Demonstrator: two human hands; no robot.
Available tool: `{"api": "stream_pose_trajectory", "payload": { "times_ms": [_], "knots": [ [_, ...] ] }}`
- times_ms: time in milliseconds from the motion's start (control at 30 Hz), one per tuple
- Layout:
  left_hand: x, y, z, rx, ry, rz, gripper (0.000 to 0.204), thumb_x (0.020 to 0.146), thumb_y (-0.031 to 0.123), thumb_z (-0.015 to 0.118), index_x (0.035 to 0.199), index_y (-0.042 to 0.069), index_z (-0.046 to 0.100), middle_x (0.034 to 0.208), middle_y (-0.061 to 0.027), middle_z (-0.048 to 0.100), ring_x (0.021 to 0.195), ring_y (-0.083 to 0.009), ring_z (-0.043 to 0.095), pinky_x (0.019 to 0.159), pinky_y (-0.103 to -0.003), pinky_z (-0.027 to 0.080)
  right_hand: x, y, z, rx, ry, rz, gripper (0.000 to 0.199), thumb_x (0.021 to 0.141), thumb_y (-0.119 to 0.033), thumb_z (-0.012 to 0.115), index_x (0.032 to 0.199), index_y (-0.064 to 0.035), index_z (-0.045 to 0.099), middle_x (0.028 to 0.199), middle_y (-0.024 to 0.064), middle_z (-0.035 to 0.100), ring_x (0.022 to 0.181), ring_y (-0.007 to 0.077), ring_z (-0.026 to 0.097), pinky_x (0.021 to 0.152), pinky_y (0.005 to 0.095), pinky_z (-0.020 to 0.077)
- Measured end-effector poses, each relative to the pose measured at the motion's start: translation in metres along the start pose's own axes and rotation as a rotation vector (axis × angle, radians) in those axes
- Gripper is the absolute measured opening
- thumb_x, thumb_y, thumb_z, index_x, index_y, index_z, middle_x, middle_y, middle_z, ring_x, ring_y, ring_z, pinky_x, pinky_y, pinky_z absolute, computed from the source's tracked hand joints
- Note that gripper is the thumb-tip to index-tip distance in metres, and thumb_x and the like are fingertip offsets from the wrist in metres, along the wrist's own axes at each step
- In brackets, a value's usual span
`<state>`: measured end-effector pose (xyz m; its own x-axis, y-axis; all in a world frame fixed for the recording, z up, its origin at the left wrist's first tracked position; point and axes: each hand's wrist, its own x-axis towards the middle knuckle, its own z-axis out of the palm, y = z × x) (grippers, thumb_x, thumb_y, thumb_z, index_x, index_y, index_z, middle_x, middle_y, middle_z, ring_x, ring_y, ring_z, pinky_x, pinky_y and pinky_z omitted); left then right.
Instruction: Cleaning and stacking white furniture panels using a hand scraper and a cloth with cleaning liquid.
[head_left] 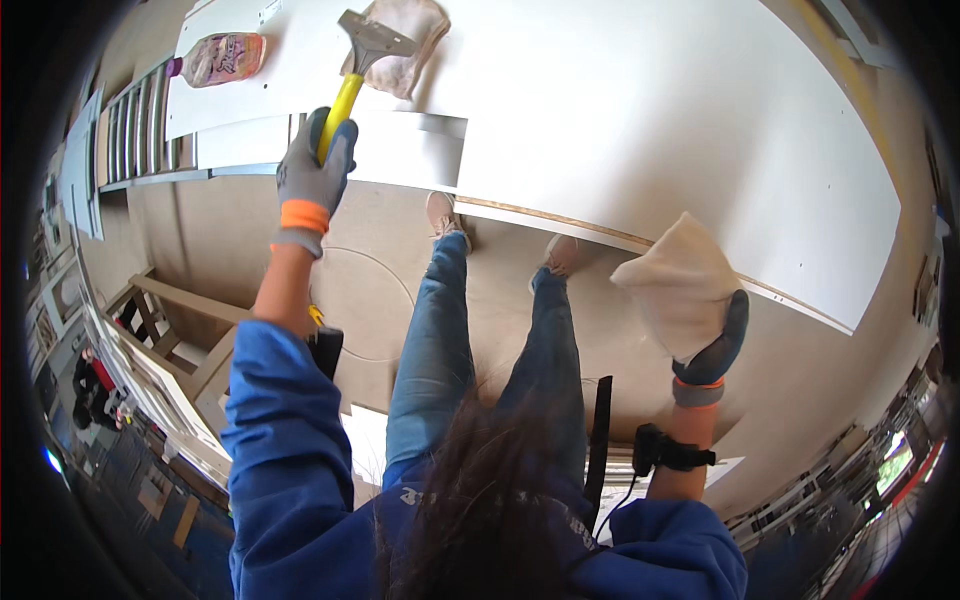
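Wrapped round the yellow handle of a scraper [344, 100] is my left hand [318, 165], in a grey work glove with an orange cuff. The scraper's wide metal head points away from me, above the white panel [620, 110]. A beige cloth [410, 60] lies crumpled on the panel beside and behind that head. On the right, my gloved right hand [722, 340] grips a second beige cloth [683, 285], which hangs over the panel's near edge. Whether this cloth touches the panel I cannot tell.
A clear bottle [225, 60] with a purple cap lies on the white surface at the far left. Left of me are a metal rack [140, 130] and a wooden frame [185, 320]. A person [95, 390] is in the distance at the left. My feet stand at the panel's near edge.
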<state>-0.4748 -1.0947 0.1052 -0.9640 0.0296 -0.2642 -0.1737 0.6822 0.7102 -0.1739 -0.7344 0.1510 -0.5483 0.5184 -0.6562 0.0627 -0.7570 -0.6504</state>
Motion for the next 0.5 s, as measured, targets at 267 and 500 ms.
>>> {"api": "stream_pose_trajectory", "payload": {
  "times_ms": [267,500],
  "knots": [
    [0.128,-0.050,0.018,-0.059,0.116,0.037,0.054,0.088,0.029,0.066,0.128,-0.004,0.051,0.093,-0.0092,0.065,0.070,-0.0105,0.060,0.063,-0.025,0.049,-0.046,0.097,0.095,-0.017,-0.022,0.109,0.052,0.097,-0.034,0.046,0.136,0.0003,0.042,0.129,0.0142,0.054,0.114,0.0281,0.056,0.097,0.0409,0.0461],
    [0.148,-0.047,0.027,-0.010,0.051,0.016,0.053,0.089,0.038,0.057,0.128,0.002,0.051,0.113,-0.0234,0.058,0.104,-0.0377,0.057,0.091,-0.042,0.045,-0.064,0.100,0.138,-0.052,0.050,-0.016,0.056,0.099,-0.038,0.039,0.138,0.0011,0.039,0.133,0.0157,0.051,0.117,0.0289,0.054,0.099,0.0436,0.0444]
  ]
}}
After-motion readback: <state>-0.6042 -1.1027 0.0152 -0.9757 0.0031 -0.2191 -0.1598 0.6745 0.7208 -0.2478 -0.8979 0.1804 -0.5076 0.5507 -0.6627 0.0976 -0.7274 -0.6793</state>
